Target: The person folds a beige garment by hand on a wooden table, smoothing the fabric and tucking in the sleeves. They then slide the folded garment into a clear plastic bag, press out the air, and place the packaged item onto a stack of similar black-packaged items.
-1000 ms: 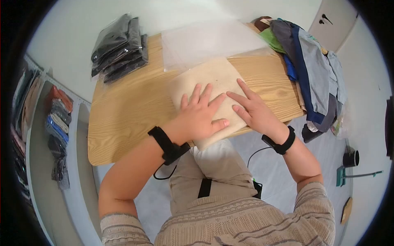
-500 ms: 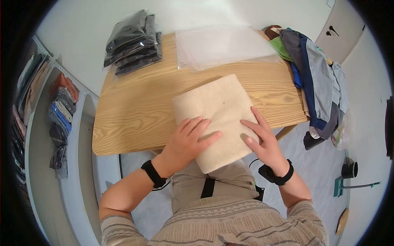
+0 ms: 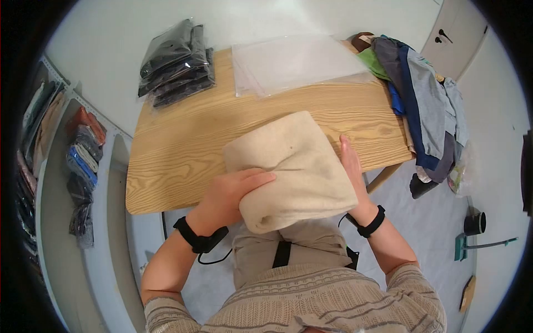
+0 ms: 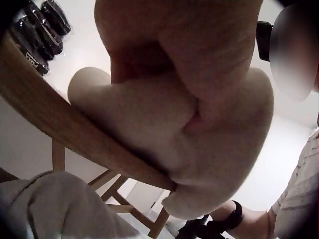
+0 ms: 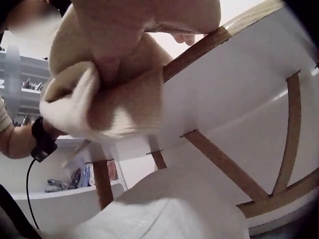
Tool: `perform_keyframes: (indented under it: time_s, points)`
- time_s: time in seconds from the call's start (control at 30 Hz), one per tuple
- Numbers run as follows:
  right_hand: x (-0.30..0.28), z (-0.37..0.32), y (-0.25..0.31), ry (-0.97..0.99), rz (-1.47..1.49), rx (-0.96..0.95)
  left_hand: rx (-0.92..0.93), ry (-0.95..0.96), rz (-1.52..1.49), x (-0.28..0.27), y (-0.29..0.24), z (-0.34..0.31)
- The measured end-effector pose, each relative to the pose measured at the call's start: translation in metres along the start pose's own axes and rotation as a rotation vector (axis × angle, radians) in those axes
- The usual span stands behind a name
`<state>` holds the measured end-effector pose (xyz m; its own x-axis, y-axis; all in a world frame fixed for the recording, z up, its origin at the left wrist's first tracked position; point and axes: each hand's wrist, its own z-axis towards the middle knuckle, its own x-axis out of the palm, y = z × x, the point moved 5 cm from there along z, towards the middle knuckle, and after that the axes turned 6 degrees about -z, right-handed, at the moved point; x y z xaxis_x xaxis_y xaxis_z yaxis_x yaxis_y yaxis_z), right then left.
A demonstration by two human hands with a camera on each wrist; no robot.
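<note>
A cream folded knit garment (image 3: 300, 166) lies tilted over the table's front edge, its near part bulging and rolled above the person's lap. The left hand (image 3: 227, 194) grips its left side, digits lying across the top and creasing the cloth. Along the right side stands the right hand (image 3: 355, 175), its visible fingers straight against the cloth and its thumb hidden in the head view. From below, the right wrist view shows a loose fold of the garment (image 5: 124, 107) hanging under that hand. The left wrist view shows the garment's underside (image 4: 149, 109) bunched around the left hand.
Black bagged garments (image 3: 177, 64) are stacked at the table's (image 3: 177, 150) back left. Clear plastic bags (image 3: 300, 61) lie flat at the back. Loose clothes (image 3: 425, 105) hang over the right end. Shelves (image 3: 89, 205) with folded clothes stand at left.
The garment came toward the body, then its near edge was lifted and bunched. The left hand went from lying flat on top to gripping; the right slid off the top to the side.
</note>
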<state>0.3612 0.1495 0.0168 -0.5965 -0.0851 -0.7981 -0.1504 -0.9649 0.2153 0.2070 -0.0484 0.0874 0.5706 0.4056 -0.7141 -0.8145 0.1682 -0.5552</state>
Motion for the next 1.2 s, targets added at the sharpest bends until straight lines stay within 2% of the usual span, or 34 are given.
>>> perform_keyframes:
  time_s: [0.07,0.1,0.17,0.2,0.27,0.4,0.47,0.5,0.57,0.6,0.67,0.7,0.77,0.8,0.9,0.93,1.0,1.03,1.07,1.1,1.13,1.17,1.2]
  points:
    - [0.002,0.010,-0.003,0.012,0.283,0.176,0.003,0.023,0.029,-0.003,-0.005,-0.003]
    - [0.002,0.010,-0.003,0.012,0.290,0.175,-0.003,0.025,0.034,-0.003,-0.006,-0.004]
    - [-0.004,0.006,0.003,-0.021,0.304,-0.113,0.011,0.002,0.022,-0.006,-0.007,-0.004]
    - [-0.007,0.002,0.001,-0.022,0.305,-0.114,0.010,0.002,0.024,-0.007,-0.006,-0.005]
    - [-0.010,-0.014,0.000,0.005,-0.041,-0.123,-0.004,0.019,0.015,-0.005,-0.005,-0.005]
    - [0.034,-0.064,-0.014,-0.113,-0.241,-0.067,-0.016,-0.013,-0.137,0.000,0.006,-0.007]
    - [0.053,-0.066,-0.014,-0.100,-0.378,0.112,-0.054,0.005,-0.174,-0.003,0.004,-0.004]
    - [0.053,-0.056,-0.006,-0.100,-0.377,0.109,-0.055,0.002,-0.173,-0.004,0.002,-0.004]
    - [0.038,-0.032,-0.003,-0.175,-0.230,0.331,-0.046,-0.031,-0.108,-0.006,-0.004,-0.005]
    - [0.035,-0.026,-0.004,-0.176,-0.226,0.331,-0.049,-0.029,-0.104,-0.006,-0.004,-0.007]
    - [0.023,-0.013,-0.012,-0.368,0.386,0.311,-0.019,-0.017,-0.054,-0.007,-0.004,-0.006]
    - [0.011,-0.003,-0.013,-0.373,0.386,0.307,-0.016,-0.019,-0.050,-0.009,-0.005,-0.005]
    - [-0.007,0.021,0.002,-0.178,0.212,-0.104,-0.003,0.041,-0.122,-0.012,-0.007,-0.004]
    - [-0.007,0.031,-0.008,-0.181,0.211,-0.105,0.000,0.041,-0.119,-0.017,-0.011,-0.003]
    - [-0.013,0.057,-0.007,-0.066,0.352,-0.294,-0.093,0.084,-0.266,-0.027,-0.003,-0.008]
    - [-0.028,0.072,-0.002,0.029,0.866,-0.028,-0.037,0.063,-0.209,-0.027,0.013,-0.016]
    - [-0.054,0.110,0.018,-0.030,0.940,-0.037,0.020,0.039,-0.143,-0.034,0.010,-0.014]
    - [-0.066,0.129,0.028,-0.060,0.976,-0.043,-0.288,-0.113,-0.699,-0.042,0.005,-0.006]
    - [-0.069,0.146,0.032,0.190,1.042,0.150,-0.600,-0.269,-1.251,-0.037,0.005,-0.004]
    - [-0.064,0.156,0.031,0.443,1.091,0.344,-0.595,-0.271,-1.244,-0.034,0.004,0.002]
    - [-0.062,0.170,0.025,0.439,1.093,0.339,-0.643,-0.335,-1.390,-0.029,0.008,0.006]
    - [-0.050,0.178,0.018,0.583,1.088,0.421,-0.693,-0.399,-1.540,-0.022,0.013,0.007]
    - [-0.038,0.182,0.011,0.728,1.078,0.504,-0.694,-0.399,-1.538,-0.011,0.021,0.007]
